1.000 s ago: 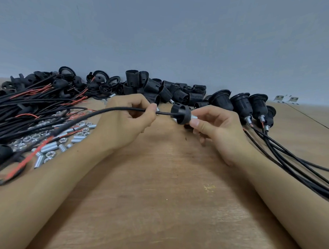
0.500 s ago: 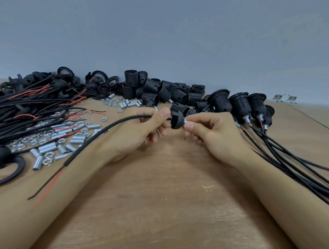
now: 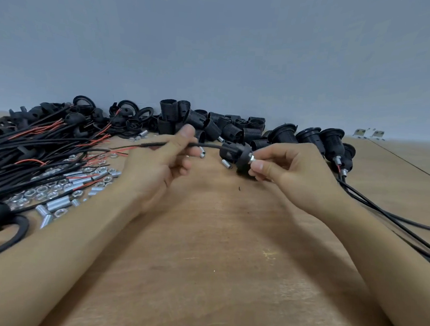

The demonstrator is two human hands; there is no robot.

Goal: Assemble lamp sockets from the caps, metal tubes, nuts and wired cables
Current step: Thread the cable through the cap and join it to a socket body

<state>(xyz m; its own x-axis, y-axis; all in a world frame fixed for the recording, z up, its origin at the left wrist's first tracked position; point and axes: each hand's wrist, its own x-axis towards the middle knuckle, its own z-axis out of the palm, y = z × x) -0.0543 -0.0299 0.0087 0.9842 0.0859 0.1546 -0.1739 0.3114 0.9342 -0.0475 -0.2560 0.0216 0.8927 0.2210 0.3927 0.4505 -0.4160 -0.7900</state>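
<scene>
The left hand [image 3: 156,159] pinches a black cable [image 3: 207,145] that enters a black socket cap [image 3: 239,155]; the right hand [image 3: 290,171] grips that cap at its threaded metal tube [image 3: 253,159]. Left of the left hand lie loose cables [image 3: 35,148], nuts [image 3: 40,193] and tubes [image 3: 60,203]; beyond the right hand stand assembled sockets [image 3: 310,138].

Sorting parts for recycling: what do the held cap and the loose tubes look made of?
Cap: probably moulded plastic, matt black with a dull sheen. Tubes: metal, likely plated steel or aluminium, bright silvery with sharp highlights.
</scene>
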